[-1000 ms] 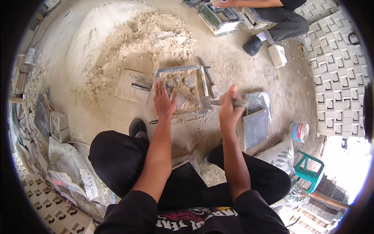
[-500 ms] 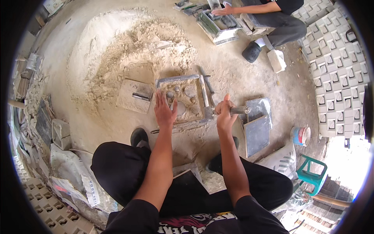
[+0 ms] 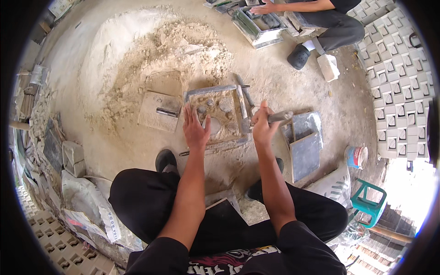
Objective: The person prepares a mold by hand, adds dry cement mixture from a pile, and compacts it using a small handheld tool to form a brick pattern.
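Your left hand [image 3: 195, 129] lies flat over the near left part of the square grey metal mould frame [image 3: 215, 89], so the sandy fill and the pale round patch under your palm are hidden from you. Your right hand [image 3: 262, 127] wraps the grey metal bar [image 3: 280, 116] at the frame's right side; the part inside your fist cannot be seen, nor whether its tip touches the frame. Beyond the frame, the other person in dark trousers [image 3: 331, 25] is cut off by the upper edge, only a hand, forearm and legs showing. Right of the frame, the stacked pale patterned blocks [image 3: 398, 91] fade into glare. Your own knees hide the ground nearest you.
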